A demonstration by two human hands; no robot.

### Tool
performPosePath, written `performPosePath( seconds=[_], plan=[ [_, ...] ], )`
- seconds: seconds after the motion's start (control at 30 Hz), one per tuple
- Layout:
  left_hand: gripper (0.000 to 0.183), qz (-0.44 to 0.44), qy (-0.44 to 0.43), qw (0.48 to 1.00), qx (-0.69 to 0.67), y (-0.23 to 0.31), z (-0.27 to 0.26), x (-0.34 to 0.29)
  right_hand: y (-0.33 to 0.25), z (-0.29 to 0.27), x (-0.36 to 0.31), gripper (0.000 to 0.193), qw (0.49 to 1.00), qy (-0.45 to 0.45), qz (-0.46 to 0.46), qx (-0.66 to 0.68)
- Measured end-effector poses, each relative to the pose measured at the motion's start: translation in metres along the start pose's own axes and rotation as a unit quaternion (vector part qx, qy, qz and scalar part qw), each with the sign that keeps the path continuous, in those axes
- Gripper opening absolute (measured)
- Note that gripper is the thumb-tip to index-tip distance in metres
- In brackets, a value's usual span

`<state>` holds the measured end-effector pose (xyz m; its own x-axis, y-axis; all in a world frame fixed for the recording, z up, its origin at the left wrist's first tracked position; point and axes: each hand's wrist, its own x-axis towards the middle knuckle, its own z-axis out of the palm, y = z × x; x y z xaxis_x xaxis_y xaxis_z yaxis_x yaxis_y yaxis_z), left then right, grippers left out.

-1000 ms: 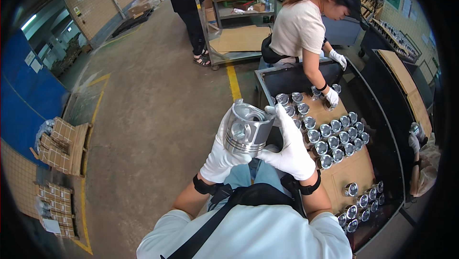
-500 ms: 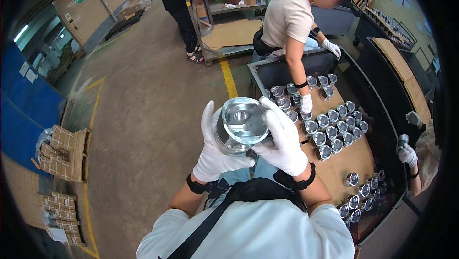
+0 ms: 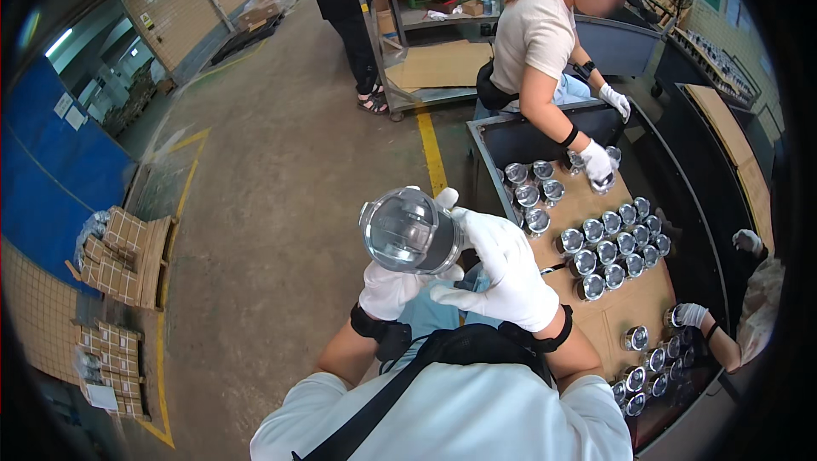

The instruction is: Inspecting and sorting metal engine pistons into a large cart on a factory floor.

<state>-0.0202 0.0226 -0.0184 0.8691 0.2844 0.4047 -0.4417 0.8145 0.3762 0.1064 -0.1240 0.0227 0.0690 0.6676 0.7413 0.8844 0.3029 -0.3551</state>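
Note:
A shiny metal piston (image 3: 412,231) is held up in front of my body, its crown tilted toward me. My left hand (image 3: 390,289), in a white glove, supports it from below and behind; most of its fingers are hidden by the piston. From the right, my right hand (image 3: 508,272), also gloved in white, grips the piston's side with its fingers and thumb. To my right, several similar pistons (image 3: 606,250) stand in rows on brown cardboard (image 3: 587,316) inside a dark metal bin.
Across the bin (image 3: 483,139), a co-worker's gloved hand (image 3: 598,163) is on a piston. Another co-worker's gloved hand (image 3: 691,315) touches a piston at the right side. A metal shelf cart (image 3: 438,65) stands ahead, with a person beside it. Stacked cartons (image 3: 115,248) sit on a pallet at left.
The piston has turned in my hands, its crown now facing more toward me and left. The far co-worker's hand moved across the pistons; the right co-worker's piston came down into the bin.

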Motion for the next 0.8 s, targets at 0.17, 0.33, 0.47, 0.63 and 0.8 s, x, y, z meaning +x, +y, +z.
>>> performPosePath(
  seconds=[0.17, 0.33, 0.47, 0.63, 0.8],
  plan=[
    [0.106, 0.093, 0.056, 0.968, 0.227, -0.001, -0.017, 0.001, 0.007, 0.004, -0.002, 0.096, 1.000, -0.008, 0.020, 0.021],
    [0.117, 0.145, 0.097, 0.917, 0.360, -0.004, -0.014, 0.003, 0.004, -0.004, 0.000, 0.094, 0.968, -0.088, 0.200, 0.124],
    [0.124, 0.201, 0.061, 0.843, 0.495, -0.005, -0.015, 0.008, 0.006, -0.004, -0.005, 0.093, 0.977, -0.056, 0.163, 0.123],
    [0.128, 0.228, -0.049, 0.795, 0.559, -0.002, -0.013, 0.010, 0.008, -0.008, -0.016, 0.095, 0.969, -0.080, 0.173, 0.159],
    [0.129, 0.208, -0.065, 0.792, 0.570, -0.002, -0.009, 0.013, 0.009, -0.013, -0.021, 0.092, 0.951, -0.070, 0.215, 0.212]
  ],
)
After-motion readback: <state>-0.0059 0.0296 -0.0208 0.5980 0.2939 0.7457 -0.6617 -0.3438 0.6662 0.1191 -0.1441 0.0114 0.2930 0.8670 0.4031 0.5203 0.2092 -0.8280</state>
